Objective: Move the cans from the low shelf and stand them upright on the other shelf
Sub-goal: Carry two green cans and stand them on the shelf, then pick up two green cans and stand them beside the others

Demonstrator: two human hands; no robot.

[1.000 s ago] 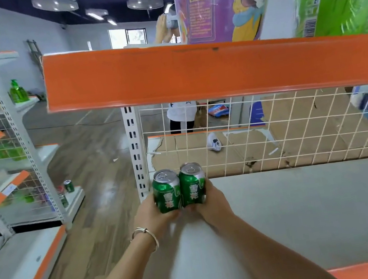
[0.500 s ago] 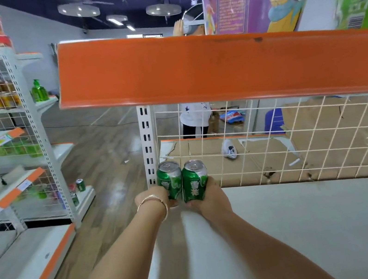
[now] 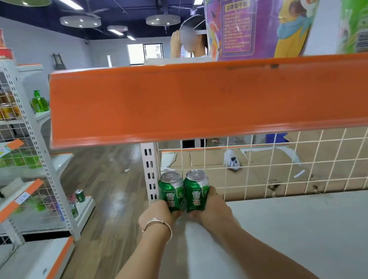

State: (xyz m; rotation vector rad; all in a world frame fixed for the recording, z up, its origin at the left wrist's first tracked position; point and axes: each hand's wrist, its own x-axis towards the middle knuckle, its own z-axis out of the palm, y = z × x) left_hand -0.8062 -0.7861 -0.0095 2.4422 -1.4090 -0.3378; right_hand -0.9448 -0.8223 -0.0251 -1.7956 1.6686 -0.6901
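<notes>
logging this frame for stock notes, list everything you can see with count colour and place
cans in hand: 2, green, upright side by side at the back left corner of the white shelf
wire mesh back: 1, cream, behind the cans
orange shelf edge: 1, orange, above the cans
purple tub: 1, purple, on the upper shelf
green tub: 1, green, upper right
other cans: at least 2, green, low shelf of the left rack
green bottle: 1, left rack
bracelet: 1, metal, left wrist
left hand: holds the left can
right hand: holds the right can
</notes>
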